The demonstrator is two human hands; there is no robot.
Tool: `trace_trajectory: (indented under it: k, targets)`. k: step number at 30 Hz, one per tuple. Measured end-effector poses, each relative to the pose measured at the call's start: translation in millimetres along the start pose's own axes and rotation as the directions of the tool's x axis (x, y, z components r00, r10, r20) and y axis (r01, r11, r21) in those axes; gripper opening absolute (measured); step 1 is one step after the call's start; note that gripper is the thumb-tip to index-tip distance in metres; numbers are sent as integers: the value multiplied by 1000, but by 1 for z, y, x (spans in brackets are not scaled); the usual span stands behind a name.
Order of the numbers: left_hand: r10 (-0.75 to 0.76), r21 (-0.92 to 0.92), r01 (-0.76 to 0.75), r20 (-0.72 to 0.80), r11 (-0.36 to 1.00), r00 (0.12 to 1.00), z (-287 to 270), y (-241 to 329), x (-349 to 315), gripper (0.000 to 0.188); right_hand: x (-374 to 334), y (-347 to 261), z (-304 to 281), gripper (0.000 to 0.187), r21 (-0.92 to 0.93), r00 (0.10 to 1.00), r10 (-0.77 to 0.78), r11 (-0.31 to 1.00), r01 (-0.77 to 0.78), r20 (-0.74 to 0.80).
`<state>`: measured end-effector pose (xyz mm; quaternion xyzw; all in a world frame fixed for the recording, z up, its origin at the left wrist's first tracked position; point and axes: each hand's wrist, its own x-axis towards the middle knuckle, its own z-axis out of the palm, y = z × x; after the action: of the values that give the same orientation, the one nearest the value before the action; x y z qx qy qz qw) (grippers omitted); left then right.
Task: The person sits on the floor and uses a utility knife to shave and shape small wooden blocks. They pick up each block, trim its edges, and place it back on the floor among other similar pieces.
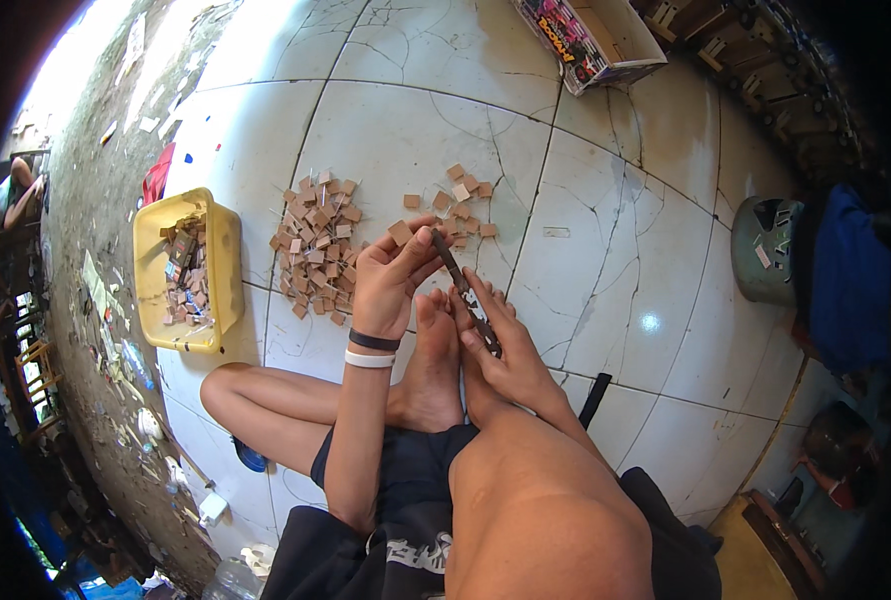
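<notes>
My left hand, with a black band and a white band at the wrist, is closed in a pinch above my bare feet. A small brown square wooden block shows at its fingertips. My right hand is wrapped round a long dark tool, which looks like worn pliers. The tool's upper end meets the left fingertips; what lies between them is hidden. Just beyond the hands is a small group of square wooden blocks. To the left lies a larger pile of such blocks, several with thin pale sticks or nails.
A yellow plastic tub holding blocks and scraps stands at the left. An open printed cardboard box sits at the far side. On the right are a green-grey bucket and blue cloth. The floor is cracked white tile.
</notes>
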<state>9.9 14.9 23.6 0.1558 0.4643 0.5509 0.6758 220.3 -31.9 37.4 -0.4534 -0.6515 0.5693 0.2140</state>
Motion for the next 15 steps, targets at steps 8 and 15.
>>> trace_trajectory:
  k: [8, 15]
  targets:
    - [-93, -159, 111, 113, 981, 989, -10, 5, 4, 42, -11, 15, -4, 75, 885, 887, -71, 140, -444, 456]
    - [8, -189, -11, -19, 982, 1000, -5, 15, 0, 30, -2, 28, 9, 68, 764, 946, 46, 578, -286, 320]
